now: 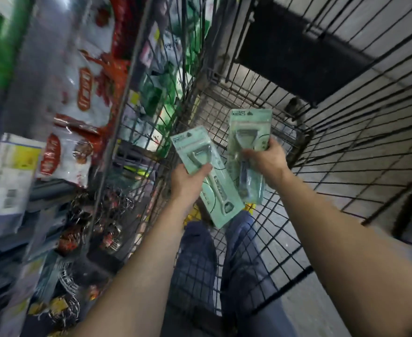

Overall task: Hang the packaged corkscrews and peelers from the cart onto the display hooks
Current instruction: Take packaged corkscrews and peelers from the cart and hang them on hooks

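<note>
I hold two packaged peelers on pale green cards above the black wire cart [304, 142]. My left hand [186, 180] grips the left peeler pack [200, 152] by its middle, thumb over the front; the card slants down to the right. My right hand [268, 160] grips the right peeler pack [250, 132], fingers curled across its middle, the card nearly upright. Both hands are inside the cart's basket, close together. No corkscrew pack is plainly visible.
A wire display rack [132, 98] with green packaged goods stands left of the cart. Farther left hang red and white bags [83, 93] and metal items [95, 215] on hooks, blurred. A black panel [297, 52] lies at the cart's far end. My blue trousers [239, 276] show below.
</note>
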